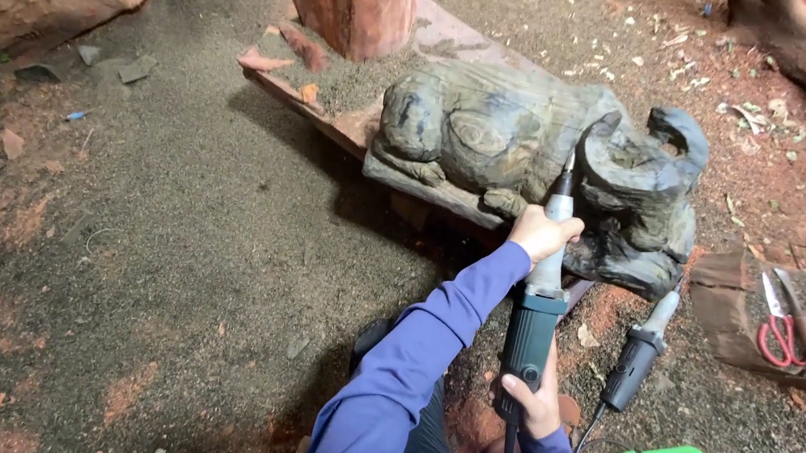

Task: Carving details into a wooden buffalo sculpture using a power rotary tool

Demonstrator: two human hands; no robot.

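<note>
Head view: dark green and grey long-bodied electric die grinder (531, 332) at centre frame, bit against the grey carved wooden animal figure (533, 155); left hand (541, 233) clamped round its grey neck, right hand (535, 400) clamped on the rear body; looks heavy, rigid, likely to kick; two-handed hold suits it.

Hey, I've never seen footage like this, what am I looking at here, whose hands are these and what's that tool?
This is one picture from a camera worn on a person's head, looking down at their own two hands. The left hand grips the front of a long green power carving tool; the right hand holds its rear. The tool's tip meets a dark wooden animal carving resting on a plank on the ground. A second, black power tool lies beside it, and red-handled scissors lie further right.
</note>
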